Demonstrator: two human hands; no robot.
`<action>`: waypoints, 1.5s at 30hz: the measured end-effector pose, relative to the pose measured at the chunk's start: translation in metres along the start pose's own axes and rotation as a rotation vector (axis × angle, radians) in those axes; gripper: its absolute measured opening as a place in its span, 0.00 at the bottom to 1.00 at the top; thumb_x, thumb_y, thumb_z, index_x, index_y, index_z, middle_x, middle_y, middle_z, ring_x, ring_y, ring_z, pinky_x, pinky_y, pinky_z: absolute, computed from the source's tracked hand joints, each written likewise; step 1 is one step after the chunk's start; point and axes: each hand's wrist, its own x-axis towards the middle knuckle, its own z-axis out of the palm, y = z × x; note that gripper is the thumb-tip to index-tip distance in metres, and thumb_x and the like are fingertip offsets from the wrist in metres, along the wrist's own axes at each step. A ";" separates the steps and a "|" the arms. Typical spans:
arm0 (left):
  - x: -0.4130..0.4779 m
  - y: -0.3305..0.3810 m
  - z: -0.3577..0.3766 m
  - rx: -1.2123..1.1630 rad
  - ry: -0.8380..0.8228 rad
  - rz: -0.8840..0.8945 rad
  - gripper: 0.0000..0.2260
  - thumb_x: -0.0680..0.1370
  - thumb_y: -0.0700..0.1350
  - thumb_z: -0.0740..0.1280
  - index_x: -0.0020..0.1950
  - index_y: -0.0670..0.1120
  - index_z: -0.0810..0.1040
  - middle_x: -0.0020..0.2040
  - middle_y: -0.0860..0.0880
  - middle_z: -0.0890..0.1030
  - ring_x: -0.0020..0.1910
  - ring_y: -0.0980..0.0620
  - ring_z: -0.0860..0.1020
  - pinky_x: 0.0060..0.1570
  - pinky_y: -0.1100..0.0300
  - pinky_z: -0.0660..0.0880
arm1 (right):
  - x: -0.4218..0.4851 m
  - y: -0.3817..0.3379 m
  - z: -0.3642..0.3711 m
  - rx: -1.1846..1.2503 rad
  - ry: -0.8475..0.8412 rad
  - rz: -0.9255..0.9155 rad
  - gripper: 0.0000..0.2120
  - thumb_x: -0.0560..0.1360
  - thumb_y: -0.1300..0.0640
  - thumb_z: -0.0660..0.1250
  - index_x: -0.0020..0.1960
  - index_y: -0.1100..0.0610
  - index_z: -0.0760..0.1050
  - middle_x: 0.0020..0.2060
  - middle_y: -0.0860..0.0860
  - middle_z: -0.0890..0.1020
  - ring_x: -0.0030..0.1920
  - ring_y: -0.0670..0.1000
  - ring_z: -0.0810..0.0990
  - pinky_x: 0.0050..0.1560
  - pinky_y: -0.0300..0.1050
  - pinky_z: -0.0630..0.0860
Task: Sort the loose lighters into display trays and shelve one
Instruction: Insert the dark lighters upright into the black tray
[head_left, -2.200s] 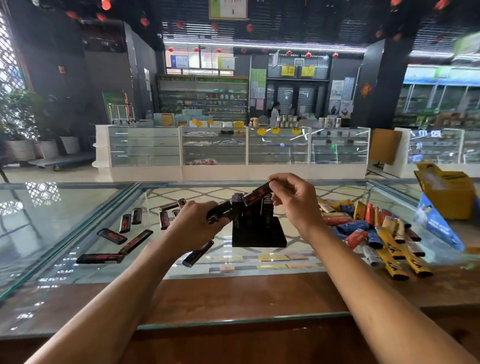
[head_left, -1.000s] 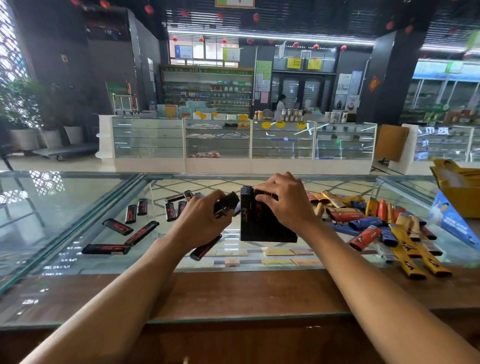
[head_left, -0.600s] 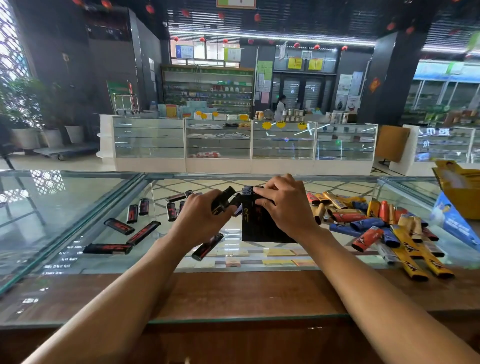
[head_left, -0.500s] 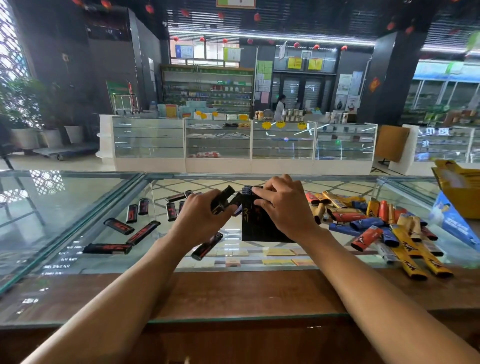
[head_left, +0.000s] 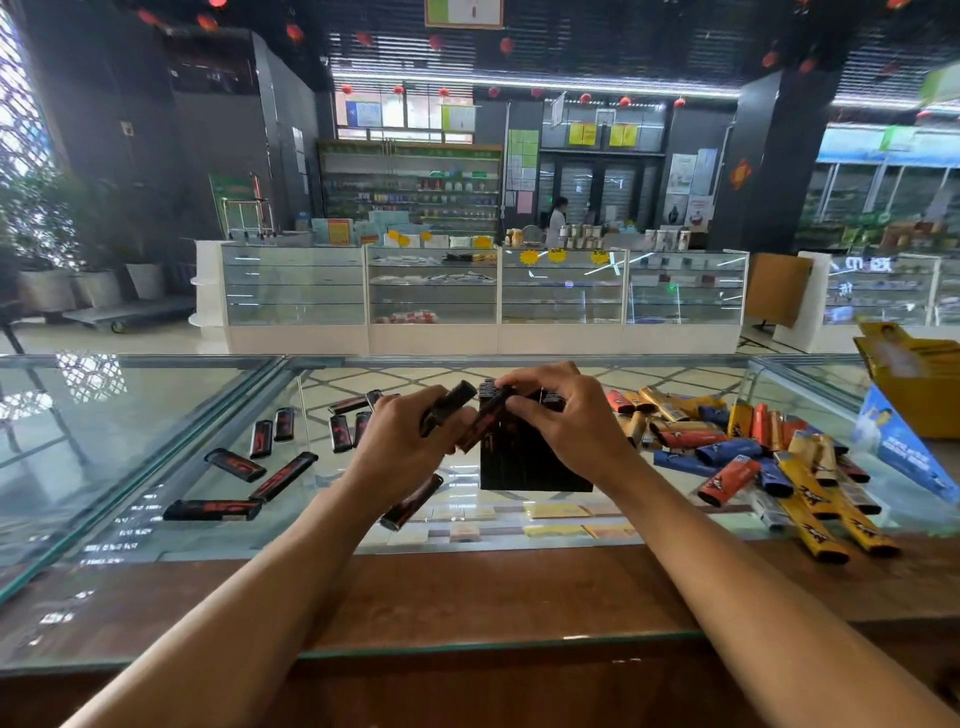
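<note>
Over the glass counter (head_left: 156, 395), head view: the black tray (head_left: 535, 467) stands at the middle between both hands; the right grip (head_left: 566, 423) pinches one lighter (head_left: 480, 428) aslant at the tray's top; the left grip (head_left: 405, 447) is curled round a spare lighter (head_left: 449, 408); a third (head_left: 410, 501) pokes out below that hand, held or lying I cannot tell.

Risks, as I judge them: the lighter is tilted, so it may miss its slot and knock over those already standing; a push off-centre could tip the tray or slide it on slick glass; the spare lighter could slip from a crowded hand.

Room: loose lighters (head_left: 234, 465) lie scattered well to the left; the coloured pile (head_left: 753, 457) lies just beside the right wrist, so a sweep of that arm would scatter it; the wooden ledge (head_left: 467, 587) runs near the person, with bare glass between it and the tray; a yellow box (head_left: 930, 384) closes the far right.
</note>
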 end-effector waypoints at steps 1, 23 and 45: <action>-0.001 -0.001 -0.002 -0.046 0.014 0.010 0.11 0.81 0.47 0.70 0.38 0.51 0.78 0.29 0.56 0.79 0.27 0.57 0.76 0.29 0.68 0.67 | -0.001 -0.001 -0.004 0.041 0.025 0.006 0.10 0.77 0.56 0.73 0.56 0.44 0.84 0.54 0.49 0.82 0.57 0.45 0.79 0.63 0.46 0.75; -0.002 -0.005 -0.003 0.026 0.023 0.033 0.15 0.79 0.35 0.70 0.64 0.46 0.83 0.34 0.58 0.82 0.35 0.65 0.80 0.40 0.74 0.71 | 0.002 0.006 -0.011 -0.146 0.235 -0.180 0.15 0.76 0.56 0.74 0.61 0.59 0.83 0.49 0.51 0.87 0.41 0.44 0.85 0.48 0.39 0.82; 0.002 -0.004 -0.001 0.026 0.052 -0.028 0.02 0.79 0.47 0.73 0.49 0.50 0.83 0.29 0.57 0.79 0.26 0.58 0.77 0.30 0.69 0.70 | 0.008 0.026 0.011 -0.487 0.194 -0.220 0.09 0.73 0.54 0.76 0.52 0.51 0.84 0.47 0.47 0.86 0.50 0.51 0.79 0.55 0.60 0.74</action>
